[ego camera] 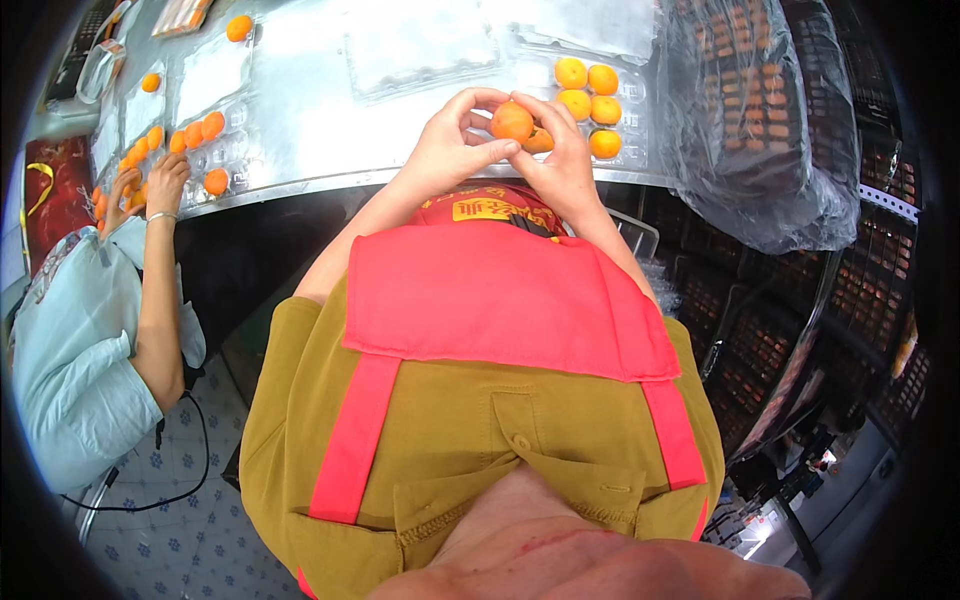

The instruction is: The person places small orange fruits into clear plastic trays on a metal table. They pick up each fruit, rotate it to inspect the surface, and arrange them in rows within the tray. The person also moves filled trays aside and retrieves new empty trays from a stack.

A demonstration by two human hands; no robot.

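Above the table's front edge, my left hand [454, 142] and my right hand [559, 146] meet around an orange citrus fruit [512, 122], fingertips and thumbs touching it. A second orange fruit [538, 141] shows behind it, against the fingers and palm of my right hand. Just right of my hands, a clear plastic tray [634, 120] holds several orange fruits [604, 144] in its cups. Another clear plastic tray [420, 52] lies farther back on the shiny table [322, 142]; glare hides much of its outline.
At the left, a co-worker's hands [166, 180] are among orange fruits [193, 135] and clear trays [217, 67]. Plastic film [787, 180] drapes over stacked fruit at the right. Dark crates [874, 277] with fruit stand beyond. A black cable [202, 450] hangs near the floor at lower left.
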